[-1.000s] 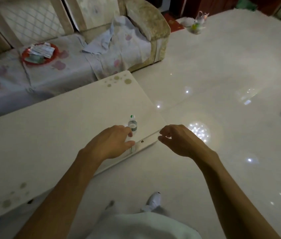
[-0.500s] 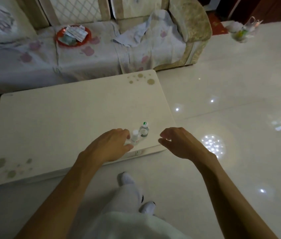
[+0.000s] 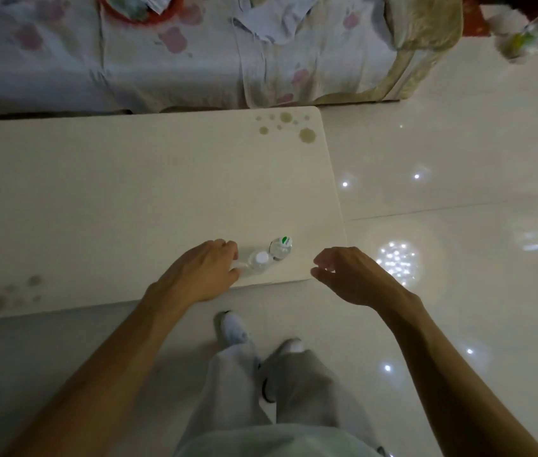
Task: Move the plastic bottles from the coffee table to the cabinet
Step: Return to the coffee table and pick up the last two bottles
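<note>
Head view, looking almost straight down. Two small clear plastic bottles stood on the coffee table (image 3: 129,199), near its front-right corner and close to the near edge. The white-cap bottle (image 3: 260,260) sat nearer the person. The green-cap bottle (image 3: 281,248) was just beyond it to the right, the two touching or as good as (couldn't resolve a gap). Both were upright: long axis vertical, caps pointing up at the camera, bases on the tabletop.

The left hand (image 3: 201,272) was over the table's near edge, just left of the white-cap bottle, knuckles up, fingers curled, fingertips and thumb facing the bottle. Something pale and clear showed between thumb and fingers. I couldn't tell whether that was the bottle's side, or whether the hand actually had a grip on anything.

The right hand (image 3: 356,275) hovered off the table's front-right corner, above the floor (image 3: 459,159). Its fingers were loosely curled, thumb and forefinger apart, holding nothing, apart from both bottles.

Rest: a sofa (image 3: 195,77) with a flower-print cover stood behind the table, with a red tray (image 3: 119,13) holding papers on its seat at the top edge. Brownish round spots marked the table's far-right and near-left corners. Grey trousers (image 3: 234,390) and white shoes (image 3: 233,328) were below, on glossy tile.
</note>
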`<move>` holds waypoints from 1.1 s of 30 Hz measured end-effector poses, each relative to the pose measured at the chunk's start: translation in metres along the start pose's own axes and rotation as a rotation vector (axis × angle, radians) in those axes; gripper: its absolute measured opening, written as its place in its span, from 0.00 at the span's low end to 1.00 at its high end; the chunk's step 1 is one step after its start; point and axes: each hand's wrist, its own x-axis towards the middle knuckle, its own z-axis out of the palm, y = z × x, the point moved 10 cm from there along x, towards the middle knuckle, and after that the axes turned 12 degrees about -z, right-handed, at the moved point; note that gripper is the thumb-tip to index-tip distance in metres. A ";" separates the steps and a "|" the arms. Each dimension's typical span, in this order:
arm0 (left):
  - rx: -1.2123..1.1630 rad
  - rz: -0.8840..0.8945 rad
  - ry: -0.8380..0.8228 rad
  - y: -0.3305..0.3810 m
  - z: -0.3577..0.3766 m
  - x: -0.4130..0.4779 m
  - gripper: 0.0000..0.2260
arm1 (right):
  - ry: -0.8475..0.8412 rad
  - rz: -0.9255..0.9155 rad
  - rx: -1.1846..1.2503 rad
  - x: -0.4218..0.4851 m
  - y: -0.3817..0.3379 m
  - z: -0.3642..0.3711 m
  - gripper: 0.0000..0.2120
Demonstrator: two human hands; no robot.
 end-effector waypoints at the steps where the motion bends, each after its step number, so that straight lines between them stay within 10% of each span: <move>1: 0.002 -0.011 -0.011 -0.002 0.006 0.007 0.14 | -0.012 -0.006 0.006 0.008 0.005 0.002 0.19; 24: -0.697 -0.399 -0.052 -0.047 0.221 0.190 0.41 | -0.063 0.011 0.350 0.204 0.166 0.173 0.43; 33: -0.853 -0.410 0.181 -0.040 0.246 0.215 0.37 | 0.165 -0.050 0.422 0.223 0.178 0.203 0.36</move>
